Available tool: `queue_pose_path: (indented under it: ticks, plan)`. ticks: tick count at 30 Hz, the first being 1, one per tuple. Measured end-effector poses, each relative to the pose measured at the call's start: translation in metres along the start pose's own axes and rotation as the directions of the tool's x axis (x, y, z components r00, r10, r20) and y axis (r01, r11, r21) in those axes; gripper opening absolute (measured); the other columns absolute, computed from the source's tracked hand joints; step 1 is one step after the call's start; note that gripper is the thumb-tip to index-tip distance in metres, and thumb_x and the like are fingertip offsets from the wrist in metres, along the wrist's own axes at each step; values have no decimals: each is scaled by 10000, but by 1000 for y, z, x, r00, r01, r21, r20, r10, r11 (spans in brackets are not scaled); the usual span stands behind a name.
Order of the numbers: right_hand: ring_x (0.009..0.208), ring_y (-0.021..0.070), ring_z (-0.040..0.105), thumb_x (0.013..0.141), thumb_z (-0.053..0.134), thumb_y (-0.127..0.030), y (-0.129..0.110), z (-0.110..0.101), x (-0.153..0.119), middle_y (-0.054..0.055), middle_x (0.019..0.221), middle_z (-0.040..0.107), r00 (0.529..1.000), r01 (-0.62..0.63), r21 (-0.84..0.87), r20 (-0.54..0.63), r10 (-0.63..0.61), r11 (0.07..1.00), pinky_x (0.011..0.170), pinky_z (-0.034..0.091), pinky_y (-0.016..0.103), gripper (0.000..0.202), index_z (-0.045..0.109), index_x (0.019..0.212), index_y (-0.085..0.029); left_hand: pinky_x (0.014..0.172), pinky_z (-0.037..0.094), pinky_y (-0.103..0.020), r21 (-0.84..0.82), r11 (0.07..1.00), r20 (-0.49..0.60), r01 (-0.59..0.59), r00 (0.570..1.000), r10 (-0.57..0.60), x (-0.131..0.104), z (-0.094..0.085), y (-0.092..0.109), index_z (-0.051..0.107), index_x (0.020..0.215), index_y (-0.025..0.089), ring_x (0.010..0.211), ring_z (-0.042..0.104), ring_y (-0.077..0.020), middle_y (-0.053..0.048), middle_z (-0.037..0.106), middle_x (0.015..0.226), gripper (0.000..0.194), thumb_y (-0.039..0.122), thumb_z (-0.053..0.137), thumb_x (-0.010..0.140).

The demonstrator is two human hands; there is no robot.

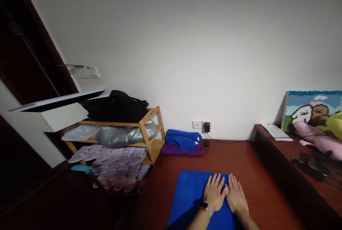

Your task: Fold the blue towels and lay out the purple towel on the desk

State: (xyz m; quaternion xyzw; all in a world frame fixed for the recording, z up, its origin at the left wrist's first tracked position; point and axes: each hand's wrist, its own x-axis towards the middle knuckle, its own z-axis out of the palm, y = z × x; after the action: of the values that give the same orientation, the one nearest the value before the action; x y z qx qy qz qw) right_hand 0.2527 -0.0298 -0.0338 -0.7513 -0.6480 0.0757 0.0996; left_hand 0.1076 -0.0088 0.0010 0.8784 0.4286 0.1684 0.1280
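Along the blue cloth (187,194), left hand (214,195) and right hand (236,196) lie flat, grasping nothing, seemingly smoothing; a next lift needs pinching.

My feed, counted: one left hand (214,193), one right hand (236,195), one flat blue cloth (190,192), one wristwatch (204,206), one black bag (117,107), one wooden rack (157,149), one plugged-in adapter (207,127), one pink plush (324,142), one dog picture (311,106). Slippers (135,156): I can't tally.

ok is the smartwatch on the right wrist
No, the left hand wears the smartwatch at its wrist while resting on the blue cloth.
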Motion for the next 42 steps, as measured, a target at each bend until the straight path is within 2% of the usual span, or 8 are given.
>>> queue_pose_path:
  ticks: [3,12,18,27,31,34,37,42]
  plan:
    - [1559,241,160,974,150,-417,-1,-1,0,104,1675,214,1000,-24,-25,-11,24,999,1276,133,435,727,250,1584,-35,1273,201,-549,31,1000,5,2,1000,-2,-8,-10,-29,251,1610,315,1556,227,-248,-32,303,1678,588,495,184,1054]
    - [1563,231,144,987,109,-436,-8,-9,-1,93,1685,185,998,-57,-56,14,58,997,1279,108,428,728,206,1592,-42,1272,177,-495,250,919,-26,304,951,-307,-45,-74,-139,290,1605,227,1561,206,-248,-63,286,1679,647,540,186,1049]
    - [1563,227,137,992,100,-424,-11,-16,-1,81,1687,173,997,-67,-85,26,70,994,1279,112,416,716,195,1594,-47,1269,187,-486,284,880,-92,382,924,-371,-57,-78,-165,280,1608,220,1557,222,-251,-51,284,1679,624,484,200,1048]
    - [1565,220,128,1000,118,-415,-13,-20,0,76,1688,166,997,-68,-27,29,68,997,1283,101,418,698,184,1595,-56,1272,207,-484,346,868,-199,355,932,-302,-51,-87,-151,372,1570,164,1533,292,-246,-87,379,1636,601,435,236,1051]
    - [1566,219,123,1001,114,-425,-13,-19,1,74,1689,158,997,-69,-23,32,70,997,1282,89,416,701,170,1596,-58,1263,264,-469,293,936,-268,194,957,-115,-23,-74,-85,356,1578,199,1534,290,-227,-57,368,1643,574,409,192,1070]
    - [1568,218,109,999,132,-396,-11,-18,0,66,1690,155,998,-48,-23,38,49,999,1278,94,425,678,184,1599,-84,1270,265,-420,177,984,-132,-10,991,34,2,-39,-19,275,1607,263,1546,253,-193,9,294,1675,569,432,179,1072]
    - [1569,217,80,976,195,-331,-9,-19,-1,51,1695,137,998,-8,-48,67,11,999,1276,83,416,658,216,1599,-119,1278,243,-421,62,998,-9,-20,1000,20,11,-6,17,249,1614,252,1547,248,-186,-2,303,1672,603,468,106,1070]
    - [1568,221,107,996,148,-391,-11,-23,0,60,1687,151,999,-24,-29,47,26,999,1276,96,417,674,223,1596,-96,1293,181,-459,82,997,58,-3,998,-1,-4,-8,-18,235,1616,267,1557,215,-195,4,292,1676,630,532,113,1058]
